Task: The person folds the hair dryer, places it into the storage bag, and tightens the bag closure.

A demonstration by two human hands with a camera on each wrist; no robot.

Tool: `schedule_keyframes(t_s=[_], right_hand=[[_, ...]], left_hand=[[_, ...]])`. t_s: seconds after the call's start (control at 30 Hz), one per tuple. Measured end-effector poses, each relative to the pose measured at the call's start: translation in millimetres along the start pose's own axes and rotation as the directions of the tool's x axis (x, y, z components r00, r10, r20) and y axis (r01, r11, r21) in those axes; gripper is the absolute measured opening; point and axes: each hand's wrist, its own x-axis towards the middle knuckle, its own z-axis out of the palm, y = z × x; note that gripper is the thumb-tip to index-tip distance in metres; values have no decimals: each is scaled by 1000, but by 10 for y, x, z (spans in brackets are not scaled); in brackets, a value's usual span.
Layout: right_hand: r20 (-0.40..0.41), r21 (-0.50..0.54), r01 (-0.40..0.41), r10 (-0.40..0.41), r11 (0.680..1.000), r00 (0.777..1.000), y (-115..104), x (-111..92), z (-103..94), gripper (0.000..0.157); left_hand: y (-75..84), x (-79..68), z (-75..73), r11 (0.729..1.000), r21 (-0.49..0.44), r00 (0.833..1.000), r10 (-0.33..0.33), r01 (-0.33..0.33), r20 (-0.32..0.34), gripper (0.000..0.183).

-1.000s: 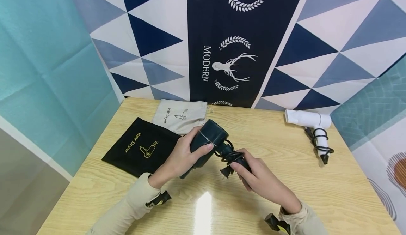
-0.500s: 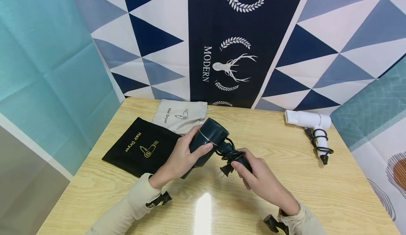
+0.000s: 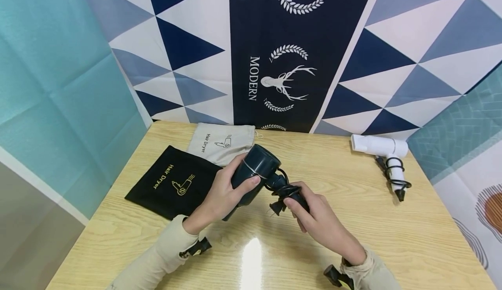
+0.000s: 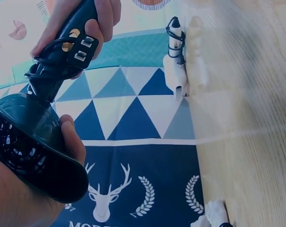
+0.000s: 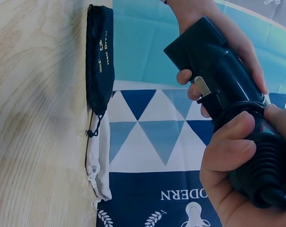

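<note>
A dark green hair dryer [image 3: 260,161] is held in both hands above the table's middle. My left hand [image 3: 223,194] grips its barrel, thumb across the near side. Around the handle curls my right hand [image 3: 319,220], the thumb lying along it. A black cord [image 3: 285,191] is wound about the handle, and its plug [image 3: 277,207] sticks out toward the table. In the left wrist view, the dryer's grille end [image 4: 17,142] faces the camera and two silvery switches [image 4: 84,48] show on the handle. The right wrist view shows the flat nozzle [image 5: 192,45] and the ribbed cord end.
A black drawstring pouch [image 3: 168,185] printed "Hair Dryer" lies on the left of the wooden table [image 3: 353,220]. Partly behind it is a grey-white pouch [image 3: 223,142]. At the back right lies a white hair dryer [image 3: 382,146] with its cord wrapped round the handle.
Both hands keep their hold on the dark green hair dryer. The plug has swung slightly left, and the view has shifted a little. The pouches and white dryer stay put.
</note>
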Motion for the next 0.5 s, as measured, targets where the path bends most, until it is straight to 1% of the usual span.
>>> schedule_keyframes(t_s=[0.2, 0.33, 0.5], right_hand=[[-16, 3, -7, 7, 1000, 1000, 6, -3, 11, 16], [-35, -5, 4, -4, 1000, 999, 16, -10, 25, 16], [-65, -13, 16, -16, 1000, 998, 25, -22, 51, 18]], left_hand=[[-9, -10, 18, 1000, 5, 999, 22, -22, -25, 54], [-6, -17, 24, 999, 14, 999, 37, -36, -37, 56], [-6, -22, 24, 999, 19, 998, 39, -38, -43, 57]])
